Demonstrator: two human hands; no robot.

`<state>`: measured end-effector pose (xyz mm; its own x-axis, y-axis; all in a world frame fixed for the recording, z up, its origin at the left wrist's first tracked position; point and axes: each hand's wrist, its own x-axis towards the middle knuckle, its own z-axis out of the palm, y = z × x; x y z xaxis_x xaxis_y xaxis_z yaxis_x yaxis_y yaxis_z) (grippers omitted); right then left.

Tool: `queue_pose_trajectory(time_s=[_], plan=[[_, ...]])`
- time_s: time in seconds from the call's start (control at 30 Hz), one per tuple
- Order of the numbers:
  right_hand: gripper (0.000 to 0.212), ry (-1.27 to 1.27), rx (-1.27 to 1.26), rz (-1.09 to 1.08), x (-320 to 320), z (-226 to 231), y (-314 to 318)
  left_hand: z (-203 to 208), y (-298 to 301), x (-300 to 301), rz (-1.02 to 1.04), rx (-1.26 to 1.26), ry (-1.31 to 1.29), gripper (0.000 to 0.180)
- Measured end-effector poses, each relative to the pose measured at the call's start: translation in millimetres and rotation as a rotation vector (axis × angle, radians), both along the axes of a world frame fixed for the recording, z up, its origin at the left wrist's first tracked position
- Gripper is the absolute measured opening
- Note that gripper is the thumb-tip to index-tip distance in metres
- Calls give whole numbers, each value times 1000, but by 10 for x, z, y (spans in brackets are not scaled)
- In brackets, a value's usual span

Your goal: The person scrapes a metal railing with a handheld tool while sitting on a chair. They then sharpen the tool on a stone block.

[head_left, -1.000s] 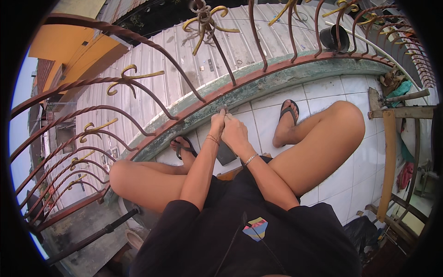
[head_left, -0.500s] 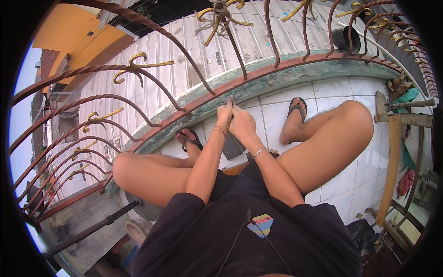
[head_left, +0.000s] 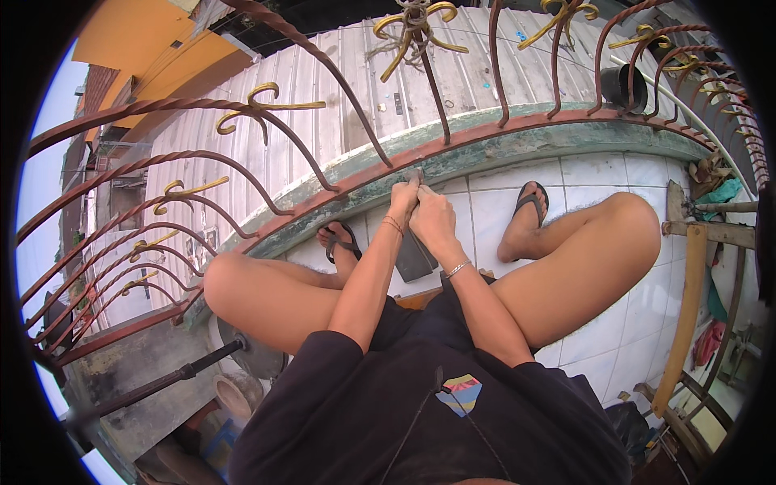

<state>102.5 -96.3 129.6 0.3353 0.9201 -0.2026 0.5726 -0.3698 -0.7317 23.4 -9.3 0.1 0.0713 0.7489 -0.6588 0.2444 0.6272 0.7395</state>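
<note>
My left hand [head_left: 403, 196] and my right hand [head_left: 433, 220] meet between my knees, fingers closed and pressed together. A small greyish tip [head_left: 415, 173] shows just past the fingers; what they grip is mostly hidden, and its kind cannot be told. Below the hands lies a flat dark grey slab [head_left: 415, 260], its upper part covered by my right hand. I cannot tell whether slab and tip are one piece. Near my lap, the edge of a brown wooden piece [head_left: 420, 300] shows under the slab.
White floor tiles [head_left: 602, 279] lie under my sandalled feet. Ahead runs a low green ledge [head_left: 485, 159] with a twisted iron railing [head_left: 443, 105]; a black bucket [head_left: 622, 89] is by it. A wooden frame [head_left: 687, 315] stands at right, a round stone-like bowl [head_left: 236, 394] at lower left.
The whole view has shifted slightly, so the scene sits a little lower and further right. My hands stay together over the slab with almost the same grip.
</note>
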Motion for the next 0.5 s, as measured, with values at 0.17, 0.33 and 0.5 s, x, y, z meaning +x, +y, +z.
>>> queue_pose_trajectory(time_s=[0.17,0.33,0.5], plan=[[18,23,12,-2,74,4,32,163,-27,73,-21,57,45,52],[19,-20,-63,15,130,82,79,234,-27,157,17,0,-21,51],[18,-47,139,0,-90,89,73,-106,42,29,12,15,72,54]])
